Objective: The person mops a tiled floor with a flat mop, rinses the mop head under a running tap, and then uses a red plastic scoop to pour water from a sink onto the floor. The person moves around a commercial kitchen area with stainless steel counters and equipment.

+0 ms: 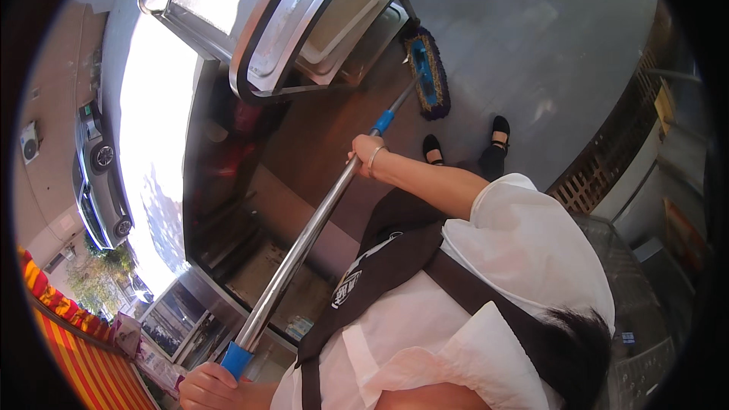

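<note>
I hold a long flat mop with both hands. Its metal handle (pixel 304 247) runs slantwise from lower left up to the mop head (pixel 427 74), which has a blue frame and a dark purple fringe and lies flat on the floor. My left hand (pixel 210 387) is closed around the handle's top end, just by the blue grip (pixel 236 361). Further down the pole, my right hand (pixel 366 153) wraps the metal below a blue collar (pixel 383 123). A bracelet circles my right wrist. The mop head rests beside a metal rack's lower corner, ahead of my black shoes (pixel 499 130).
The metal rack (pixel 241 68) with trays (pixel 342 19) stands ahead on the left. A slotted drain grate (pixel 607 156) runs along the right. Dark shelving (pixel 228 220) lies to the left. Beyond are a parked car (pixel 100 175) and a red-and-yellow striped cloth (pixel 91 364).
</note>
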{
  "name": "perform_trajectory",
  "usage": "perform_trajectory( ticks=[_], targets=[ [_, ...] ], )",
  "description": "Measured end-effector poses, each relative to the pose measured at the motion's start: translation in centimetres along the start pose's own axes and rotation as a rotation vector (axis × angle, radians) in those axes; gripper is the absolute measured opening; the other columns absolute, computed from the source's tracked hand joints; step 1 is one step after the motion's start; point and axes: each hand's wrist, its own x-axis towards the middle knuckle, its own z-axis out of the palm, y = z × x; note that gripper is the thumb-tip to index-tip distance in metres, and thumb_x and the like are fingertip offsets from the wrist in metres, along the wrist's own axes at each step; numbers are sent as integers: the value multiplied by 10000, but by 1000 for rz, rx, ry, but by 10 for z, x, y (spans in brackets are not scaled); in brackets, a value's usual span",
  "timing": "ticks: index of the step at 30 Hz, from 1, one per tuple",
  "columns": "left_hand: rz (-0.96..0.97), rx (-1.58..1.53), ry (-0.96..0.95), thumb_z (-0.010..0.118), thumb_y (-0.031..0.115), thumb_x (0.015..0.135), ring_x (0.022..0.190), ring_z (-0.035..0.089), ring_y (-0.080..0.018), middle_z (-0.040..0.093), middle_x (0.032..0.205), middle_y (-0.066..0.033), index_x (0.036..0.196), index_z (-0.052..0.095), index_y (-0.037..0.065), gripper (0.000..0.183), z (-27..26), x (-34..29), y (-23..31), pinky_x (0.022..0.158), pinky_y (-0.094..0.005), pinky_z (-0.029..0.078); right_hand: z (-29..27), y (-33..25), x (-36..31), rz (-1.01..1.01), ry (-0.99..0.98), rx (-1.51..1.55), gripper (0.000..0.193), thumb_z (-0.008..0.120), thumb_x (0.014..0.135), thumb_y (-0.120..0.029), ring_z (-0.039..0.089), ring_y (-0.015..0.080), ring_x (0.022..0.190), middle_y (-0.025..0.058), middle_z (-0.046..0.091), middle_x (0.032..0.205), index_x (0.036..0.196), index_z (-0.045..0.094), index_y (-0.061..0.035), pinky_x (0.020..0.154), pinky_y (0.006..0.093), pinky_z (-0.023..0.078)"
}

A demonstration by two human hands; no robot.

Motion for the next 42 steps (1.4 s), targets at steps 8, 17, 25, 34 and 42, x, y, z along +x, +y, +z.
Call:
perform_trajectory(
  ticks=[8,17,25,34,42],
  targets=[
    [6,222,121,464,154,703,436,356,-158,364,501,-33,590,361,101,162,31,-13,-3,545,-405,351,43,6,8,117,4,-277,100,468,832,-88,551,190,480,81,540,669,921,454,-44,441,366,486],
    [-216,340,412,492,167,798,577,318,-114,262,557,16,611,304,162,265,44,-31,14,732,-356,285,48,19,31,42,-191,-590,130,508,804,-65,665,275,624,169,646,731,875,550,36,527,422,564],
    [-264,340,794,496,136,813,582,353,-125,294,569,18,609,310,155,277,55,-62,53,725,-328,323,-53,11,-36,158,-24,-406,342,580,738,-13,665,302,667,178,624,848,1053,456,34,457,426,558],
    [-305,-23,542,535,137,757,534,343,-108,306,540,22,603,307,156,276,150,-56,-52,692,-298,300,-205,-124,-36,-170,45,-320,482,545,747,-45,654,308,631,237,573,934,1168,330,51,475,359,555],
    [-665,-319,40,524,168,684,1010,474,-273,521,842,-88,700,510,63,108,322,-64,-263,1079,-473,212,-422,-403,30,-548,308,95,232,540,809,-52,593,235,567,148,538,754,980,431,60,501,348,562]
  ],
)
